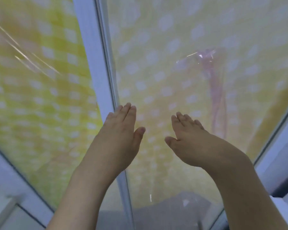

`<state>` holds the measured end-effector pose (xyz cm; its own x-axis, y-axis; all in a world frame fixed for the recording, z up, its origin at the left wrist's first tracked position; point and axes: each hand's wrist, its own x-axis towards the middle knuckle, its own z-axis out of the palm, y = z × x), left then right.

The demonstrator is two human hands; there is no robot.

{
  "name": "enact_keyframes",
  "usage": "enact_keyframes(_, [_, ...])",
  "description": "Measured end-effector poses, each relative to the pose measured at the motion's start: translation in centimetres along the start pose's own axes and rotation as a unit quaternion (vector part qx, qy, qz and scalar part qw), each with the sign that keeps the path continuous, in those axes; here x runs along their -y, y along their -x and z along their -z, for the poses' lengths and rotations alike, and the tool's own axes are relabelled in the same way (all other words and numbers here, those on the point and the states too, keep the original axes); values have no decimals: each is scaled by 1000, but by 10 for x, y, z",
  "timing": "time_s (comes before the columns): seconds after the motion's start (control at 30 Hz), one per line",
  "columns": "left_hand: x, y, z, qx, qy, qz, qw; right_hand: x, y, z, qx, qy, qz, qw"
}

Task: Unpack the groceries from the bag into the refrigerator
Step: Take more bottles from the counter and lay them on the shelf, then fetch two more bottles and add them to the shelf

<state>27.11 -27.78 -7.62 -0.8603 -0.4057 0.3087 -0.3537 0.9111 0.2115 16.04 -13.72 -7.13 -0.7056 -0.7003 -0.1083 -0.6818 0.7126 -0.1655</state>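
Reaching forward, both hands were raised side by side, each grip open with straight, relaxed fingers and holding nothing. The left hand [121,130] had its fingertips at or touching a pale upright frame bar [96,63]; whether it pressed on the bar could not be told. The right hand [186,138] hovered just beside it, palm forward, thumb spread towards the left thumb.

Beyond the fingers stood two glass panes [165,47] backed by a yellow checked curtain [37,100], the bar dividing them. This looked like a window or glazed door, not a refrigerator. Past the right fingertips, higher up, a pinkish see-through shape [213,77] showed on or behind the glass, its long axis running up and down. It may have been a thin plastic bag or only a reflection; the blur left that unsettled.

No groceries and no refrigerator were in view, so where they lay could not be said. The flat, empty hands suited pushing or steadying against the pane, probably a pause apart from the unpacking itself.
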Motion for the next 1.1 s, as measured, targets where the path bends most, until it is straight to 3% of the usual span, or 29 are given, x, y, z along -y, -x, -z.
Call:
enact_keyframes(0.37, [104, 80, 34, -60, -29, 171, 983, 128, -24, -25, 46, 16, 194, 980])
enact_keyframes(0.73, [204, 192, 95, -86, -65, 333, 937, 289, -18, -72, 72, 13, 378, 923])
enact_keyframes(1.1, [286, 269, 115, -119, -66, 409, 902, 409, -10, -109, 108, 7, 477, 872])
